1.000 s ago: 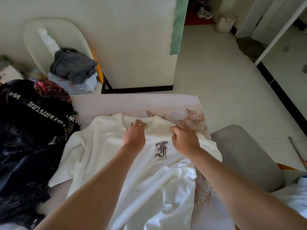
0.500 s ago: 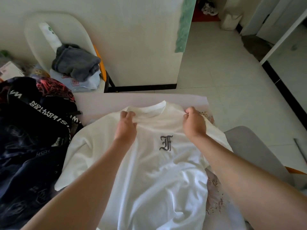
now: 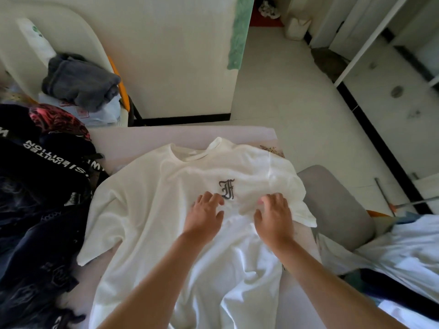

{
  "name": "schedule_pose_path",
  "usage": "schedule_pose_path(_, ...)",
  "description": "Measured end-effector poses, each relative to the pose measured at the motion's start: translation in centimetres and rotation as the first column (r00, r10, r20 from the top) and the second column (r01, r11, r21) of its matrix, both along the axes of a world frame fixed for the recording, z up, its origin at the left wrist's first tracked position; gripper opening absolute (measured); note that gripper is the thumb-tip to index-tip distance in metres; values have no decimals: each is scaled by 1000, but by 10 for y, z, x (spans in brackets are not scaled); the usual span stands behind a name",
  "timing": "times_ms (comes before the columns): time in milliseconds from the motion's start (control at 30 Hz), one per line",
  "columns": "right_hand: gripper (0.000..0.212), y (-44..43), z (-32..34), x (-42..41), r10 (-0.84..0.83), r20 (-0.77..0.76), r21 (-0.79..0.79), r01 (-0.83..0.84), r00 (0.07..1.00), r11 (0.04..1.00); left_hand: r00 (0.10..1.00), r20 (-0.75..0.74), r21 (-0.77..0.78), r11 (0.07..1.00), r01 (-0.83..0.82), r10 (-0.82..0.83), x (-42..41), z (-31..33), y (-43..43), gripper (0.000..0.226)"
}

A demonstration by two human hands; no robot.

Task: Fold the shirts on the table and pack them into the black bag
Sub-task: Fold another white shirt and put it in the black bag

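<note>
Two hands lie on the white shirt [image 3: 142, 210] at the frame's centre, just below its dark letter F [image 3: 226, 188]. Left hand [image 3: 205, 216] rests flat, fingers spread and straight. Right hand [image 3: 273, 217] lies palm down with bent fingers on a fabric ridge; whether it pinches, I cannot tell. Shirt lies face up on the table [image 3: 166, 136], collar toward the top, with the black bag [image 3: 42, 198] at the left edge.

White shirt [image 3: 147, 210] with dark gothic letter [image 3: 226, 189], black clothes pile [image 3: 40, 200] with white lettering, grey chair [image 3: 337, 205]
</note>
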State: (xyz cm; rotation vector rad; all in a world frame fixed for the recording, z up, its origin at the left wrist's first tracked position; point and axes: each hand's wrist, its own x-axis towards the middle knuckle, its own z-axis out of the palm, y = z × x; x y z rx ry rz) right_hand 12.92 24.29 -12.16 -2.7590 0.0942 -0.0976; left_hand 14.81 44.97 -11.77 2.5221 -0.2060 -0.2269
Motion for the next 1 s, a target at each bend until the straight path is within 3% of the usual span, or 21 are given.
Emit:
schedule_pose_path(100, 10, -1, 13, -44, -74, -215, 100, 97, 974, 990, 974, -168, -51, 988, 145, -152, -31, 6, -7, 9)
schedule_pose_path(200, 14, 3, 26, -89, 60, -372, 120, -16, 926, 993, 907, -330, -33, 963, 267, -262, -58, 6, -7, 12)
schedule_pose_path(300, 24, 9, 28, -121, 228, -402, 38, -232, 887, 972, 839, -417, 51, 912, 406, -350, -80, 3, 0, 24)
schedule_pose_path(400, 15, 13, 26, -139, 314, -446, -139, -411, 838, 901, 808, -412, 170, 836, 522, -421, -102, 7, 3, 49)
schedule_pose_path(500, 11, 5, 32, -145, 302, -474, -204, -436, 827, 877, 776, -378, 319, 716, 621, -505, -124, 12, 2, 61)
schedule_pose_path(567, 12, -12, 35, -147, 267, -504, -236, -428, 822, 872, 760, -369, 352, 677, 647, -534, -138, 13, 0, 54)
schedule_pose_path(667, 16, -44, 32, -155, 238, -551, -235, -422, 800, 876, 766, -398, 269, 734, 623, -505, -153, 12, -5, 28)
schedule_pose_path(733, 22, -55, 32, -166, 193, -522, -122, -297, 830, 947, 760, -457, 194, 782, 592, -462, -162, 14, -8, 20)
schedule_pose_path(800, 33, -55, 31, -177, -4, -426, -62, -24, 905, 998, 778, -468, 162, 825, 541, -418, -171, 17, -11, 21)
schedule_pose_path(833, 40, -54, 30, -182, -126, -395, -89, 99, 910, 991, 795, -465, 138, 855, 500, -389, -176, 18, -10, 25)
schedule_pose_path(900, 60, -49, 23, -191, -259, -481, -67, 259, 838, 964, 810, -463, 102, 887, 451, -359, -185, 19, -6, 42)
schedule_pose_path(933, 69, -45, 20, -195, -239, -548, 26, 302, 802, 953, 804, -464, 110, 877, 467, -370, -189, 19, -4, 49)
schedule_pose_path(1000, 65, -35, 20, -201, -98, -584, 247, 291, 806, 924, 811, -454, 156, 864, 480, -368, -195, 18, -2, 42)
